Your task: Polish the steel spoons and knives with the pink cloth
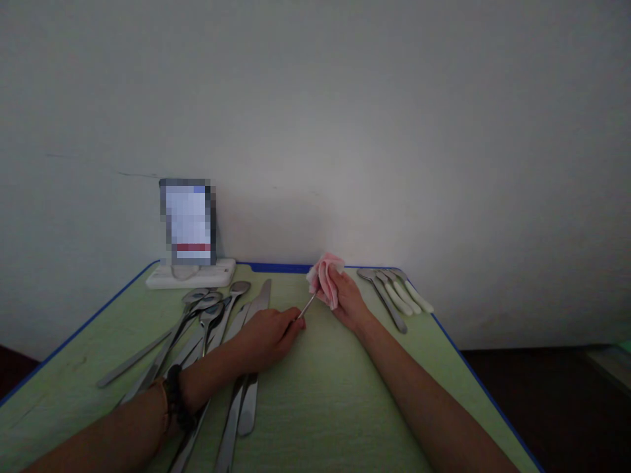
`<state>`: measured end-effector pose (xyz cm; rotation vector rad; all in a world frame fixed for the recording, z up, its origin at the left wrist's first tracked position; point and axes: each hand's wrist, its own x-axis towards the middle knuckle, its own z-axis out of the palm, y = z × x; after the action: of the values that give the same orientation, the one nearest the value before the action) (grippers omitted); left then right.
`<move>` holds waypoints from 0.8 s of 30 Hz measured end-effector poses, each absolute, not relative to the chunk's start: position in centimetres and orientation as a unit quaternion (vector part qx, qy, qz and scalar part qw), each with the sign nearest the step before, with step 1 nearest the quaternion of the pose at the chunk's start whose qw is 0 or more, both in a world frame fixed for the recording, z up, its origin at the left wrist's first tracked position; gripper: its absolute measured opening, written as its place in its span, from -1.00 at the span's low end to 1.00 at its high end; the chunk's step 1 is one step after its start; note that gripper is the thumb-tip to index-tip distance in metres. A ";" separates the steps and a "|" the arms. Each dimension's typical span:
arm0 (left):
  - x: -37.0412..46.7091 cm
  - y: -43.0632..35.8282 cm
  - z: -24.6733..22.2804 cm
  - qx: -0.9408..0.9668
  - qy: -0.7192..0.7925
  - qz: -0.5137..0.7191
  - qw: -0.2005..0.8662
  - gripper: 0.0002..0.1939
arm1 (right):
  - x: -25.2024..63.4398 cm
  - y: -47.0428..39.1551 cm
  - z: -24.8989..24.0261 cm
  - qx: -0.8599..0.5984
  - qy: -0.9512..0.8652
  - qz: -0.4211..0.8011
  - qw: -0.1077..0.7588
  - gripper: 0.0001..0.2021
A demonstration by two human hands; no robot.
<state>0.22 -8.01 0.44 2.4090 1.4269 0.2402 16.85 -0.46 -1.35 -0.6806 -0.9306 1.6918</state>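
My left hand (pixel 271 335) is closed around the handle end of a thin metal utensil (pixel 307 306) over the middle of the table. My right hand (pixel 348 299) grips a pink and white cloth (pixel 326 279), which is wrapped around the utensil's far end and hides it. Beneath and beside my left forearm lie several metal spoons (pixel 240 288) and knives (pixel 249 404), partly overlapping. To the right of my right hand, a metal spoon (pixel 389 302) rests beside several utensils with white handles (pixel 401 299).
The green table (pixel 325 407) has a blue edge and stands against a grey wall (pixel 374 131). At its back left, a blurred phone or tablet (pixel 190 220) is upright on a white base (pixel 192 276).
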 end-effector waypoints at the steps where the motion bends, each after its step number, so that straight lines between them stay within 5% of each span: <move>1: 0.2 -8.0 0.4 0.845 0.501 0.084 0.166 -0.64 | 16.8 -0.5 -1.4 -0.293 -0.389 0.701 0.522 -0.69; 24: 0.3 -8.0 0.5 0.843 0.511 0.073 0.153 -0.67 | 16.8 -0.3 -1.8 -0.343 -0.380 0.696 0.503 -0.73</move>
<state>0.35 -7.96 0.50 2.4179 1.4654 0.2106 16.79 -0.34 -1.79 -0.8286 -0.9188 1.6820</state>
